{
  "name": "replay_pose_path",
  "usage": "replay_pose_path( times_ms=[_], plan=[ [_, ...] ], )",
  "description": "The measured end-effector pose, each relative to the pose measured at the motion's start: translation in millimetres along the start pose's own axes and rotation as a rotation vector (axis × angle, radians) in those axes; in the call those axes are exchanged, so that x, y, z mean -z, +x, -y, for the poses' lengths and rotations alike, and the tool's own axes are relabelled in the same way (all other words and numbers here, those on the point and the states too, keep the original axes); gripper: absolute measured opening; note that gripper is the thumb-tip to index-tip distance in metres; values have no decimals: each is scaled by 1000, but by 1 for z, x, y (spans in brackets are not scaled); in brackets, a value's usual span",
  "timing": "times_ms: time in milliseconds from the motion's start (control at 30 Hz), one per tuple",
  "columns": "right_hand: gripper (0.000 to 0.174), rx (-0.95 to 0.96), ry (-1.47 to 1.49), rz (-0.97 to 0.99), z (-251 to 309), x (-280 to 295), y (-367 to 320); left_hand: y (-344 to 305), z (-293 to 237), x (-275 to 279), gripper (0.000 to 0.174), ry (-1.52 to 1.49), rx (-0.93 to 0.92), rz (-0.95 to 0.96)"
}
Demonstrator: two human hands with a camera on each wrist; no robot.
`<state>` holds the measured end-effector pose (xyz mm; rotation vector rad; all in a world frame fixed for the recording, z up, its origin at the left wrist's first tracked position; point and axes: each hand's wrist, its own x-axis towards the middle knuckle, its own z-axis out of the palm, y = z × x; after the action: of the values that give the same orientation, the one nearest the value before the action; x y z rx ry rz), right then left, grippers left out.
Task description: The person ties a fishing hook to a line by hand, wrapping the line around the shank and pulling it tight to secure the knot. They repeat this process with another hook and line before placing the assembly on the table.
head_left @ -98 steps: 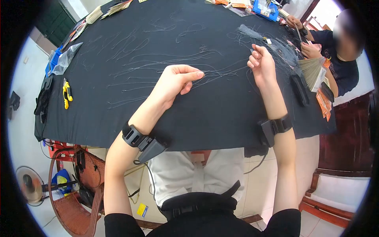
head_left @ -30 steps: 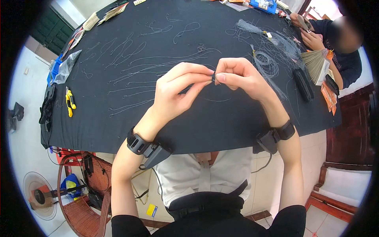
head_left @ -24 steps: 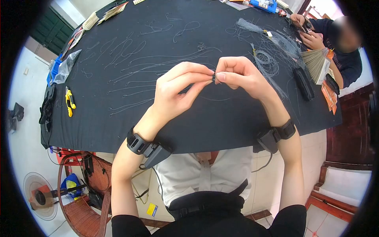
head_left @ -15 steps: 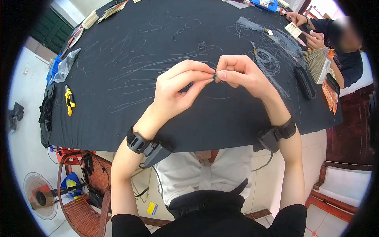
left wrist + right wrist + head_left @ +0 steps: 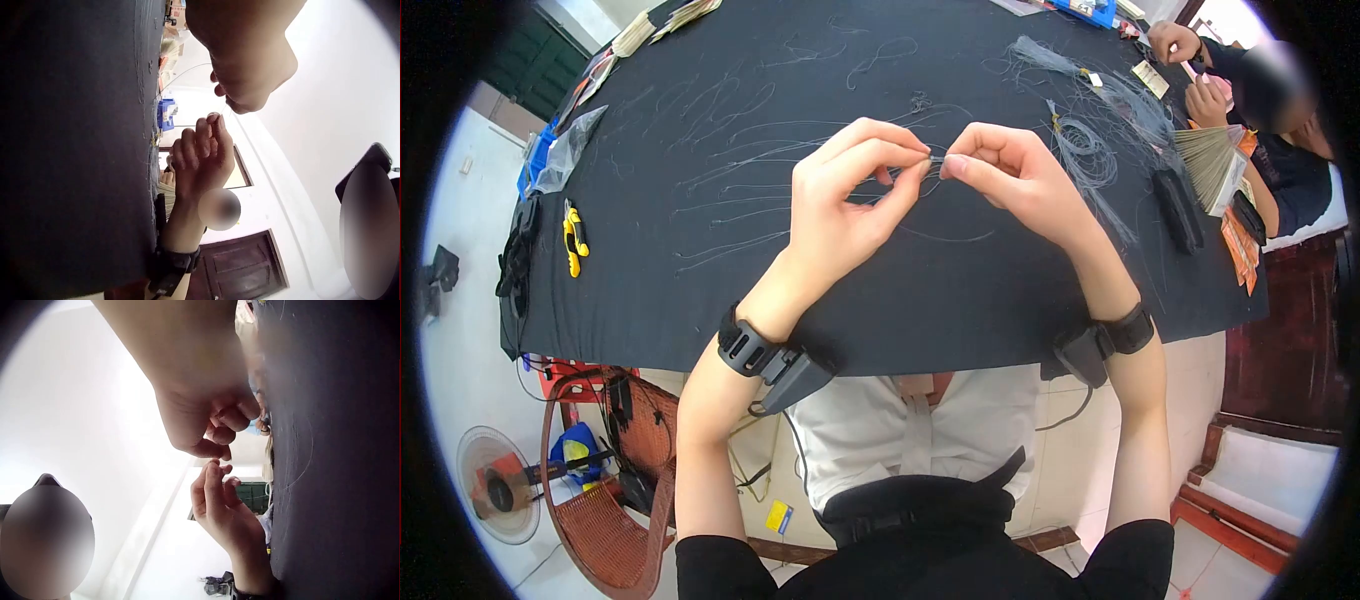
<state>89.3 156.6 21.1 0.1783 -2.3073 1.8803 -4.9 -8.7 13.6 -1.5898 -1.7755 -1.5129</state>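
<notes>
Ahead of the body, both hands are raised over the black cloth, fingertips almost meeting. My left hand (image 5: pixel 840 190) pinches a thin fishing line between thumb and fingers, and my right hand (image 5: pixel 1020 185) pinches it just to the right, its other fingers curled in. The short piece between the fingertips is too small to make out in detail. In the left wrist view, a strand of fishing line (image 5: pixel 187 69) arcs away from the left hand. Behind and left of the hands, several laid-out lines (image 5: pixel 730 188) stretch across the cloth, with tiny bent ends.
A coil of line (image 5: pixel 1083 150) and a tangled bundle (image 5: pixel 1050 58) lie right. Yellow-handled pliers (image 5: pixel 574 240) and a clear bag (image 5: pixel 568 150) are left. A fan of cards (image 5: pixel 1208 165) and a black case (image 5: pixel 1177 210) sit near another person (image 5: pixel 1280 170) at the right edge.
The right hand has come left from the bundle to meet the left hand, uncovering the coil. Most recently both hands rose slightly and their fingertips parted a little. The other person has let go of a card.
</notes>
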Motion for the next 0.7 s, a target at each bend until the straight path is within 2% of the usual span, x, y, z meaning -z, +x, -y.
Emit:
replay_pose_path(
  times_ms=[67, 167, 400, 600, 700],
  plan=[
    [18, 44, -86, -26, -7, -4, 0, -1, 2, -1, 8, 17, 33, -24],
    [16, -12, -158, 8, 3, -7, -3, 0, 3, -1, 7, 49, 76, -4],
    [16, 64, -258, 6, 3, -9, -6, -4, 7, -2, 8, 64, 103, 200],
    [17, 86, -307, -108, -2, -2, -2, -5, 4, -4, 8, -5, 33, 300],
    [17, 87, -298, -92, -5, 0, -1, -5, 4, -3, 8, -19, 6, 331]
  ],
)
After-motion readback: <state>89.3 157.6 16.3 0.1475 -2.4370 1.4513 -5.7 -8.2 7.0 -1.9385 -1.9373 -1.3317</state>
